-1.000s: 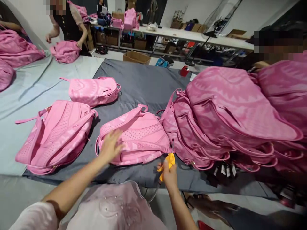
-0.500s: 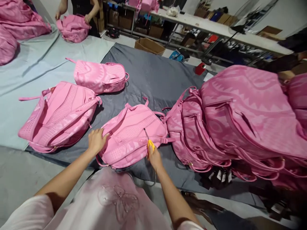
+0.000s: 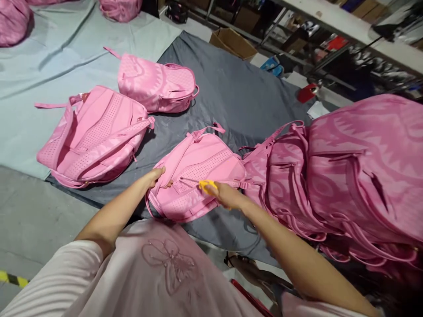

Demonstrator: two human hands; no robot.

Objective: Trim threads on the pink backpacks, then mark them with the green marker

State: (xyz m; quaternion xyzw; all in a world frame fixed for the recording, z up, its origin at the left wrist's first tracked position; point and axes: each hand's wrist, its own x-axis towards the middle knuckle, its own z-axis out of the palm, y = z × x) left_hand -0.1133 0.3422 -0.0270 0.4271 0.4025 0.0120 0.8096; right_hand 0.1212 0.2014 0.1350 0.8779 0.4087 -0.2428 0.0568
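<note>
A pink backpack (image 3: 198, 171) lies back side up on the dark grey sheet (image 3: 231, 97) just in front of me. My left hand (image 3: 157, 176) grips its near left edge by the strap. My right hand (image 3: 223, 196) is closed on yellow-handled scissors (image 3: 206, 186), whose blades point left across the backpack's straps. A tall pile of pink backpacks (image 3: 346, 176) leans against the backpack's right side.
Two more pink backpacks, one large (image 3: 95, 136) and one smaller (image 3: 158, 86), lie to the left and behind. A pale sheet (image 3: 49, 66) covers the left part. A cardboard box (image 3: 233, 42), shelving and clutter line the far side. A yellow-black floor stripe (image 3: 9, 278) runs at lower left.
My left hand slid from the backpack's top down to its near left edge and gripped it. My right hand brought the scissors up onto the backpack, blades now pointing left. My head tilted down.
</note>
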